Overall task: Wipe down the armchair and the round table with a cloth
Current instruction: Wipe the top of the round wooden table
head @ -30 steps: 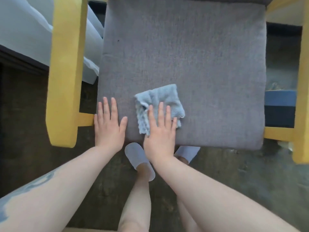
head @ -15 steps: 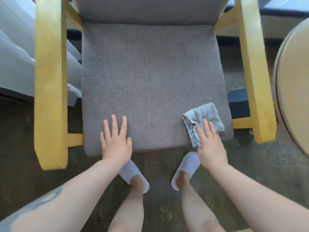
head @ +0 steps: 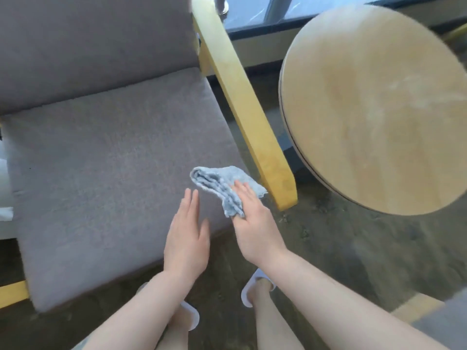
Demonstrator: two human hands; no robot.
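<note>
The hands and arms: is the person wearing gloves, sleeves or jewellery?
No. The left hand and right hand are bare, with no gloves, rings or watch showing. Both forearms are bare too, with no sleeves in view. On the feet are white slippers.

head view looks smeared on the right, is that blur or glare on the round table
Head view: mostly motion blur, the round table has soft, streaked edges, with a pale washed-out sheen across its top; the cloth under the right hand and the left hand are only mildly soft; wide-angle bending tilts the yellow armrest.
</note>
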